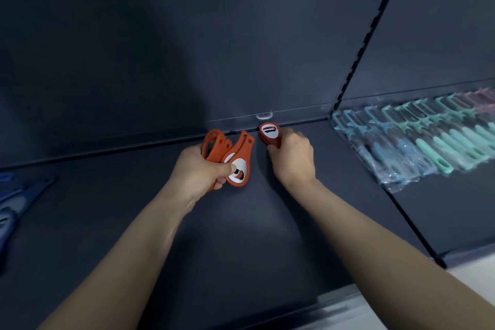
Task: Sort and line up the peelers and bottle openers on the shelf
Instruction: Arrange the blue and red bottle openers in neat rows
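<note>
Left grip: our left hand [199, 170] curls round a bunch of orange-red plastic bottle openers with shiny metal inserts [237, 162]. The thumb presses on the front one's metal and the handles fan toward twelve o'clock.
Right grip: our right hand [293, 158], at three o'clock of the left, wraps its fingers round the handle of a single orange-red bottle opener [268, 132].
Task thing: that single opener sits at the back edge of the dark navy metal shelf [241, 236], its head pointing to eleven o'clock. We cannot tell whether it touches the shelf yet.
Step in hand: we judge this is the setting down of an opener to begin a row along the back.
Doing it well: we should lay it flat, metal face up, head square to the back edge. Then we take one opener at a time from the bunch and keep the spacing even.
Nine o'clock: blue pieces [10, 195] lie on the shelf, too blurred to name.
Two o'clock: teal and blue peelers in clear wrappers [415, 139] lie in rows on the neighbouring shelf.
Writing: we can read no brand, label or lettering anywhere.
</note>
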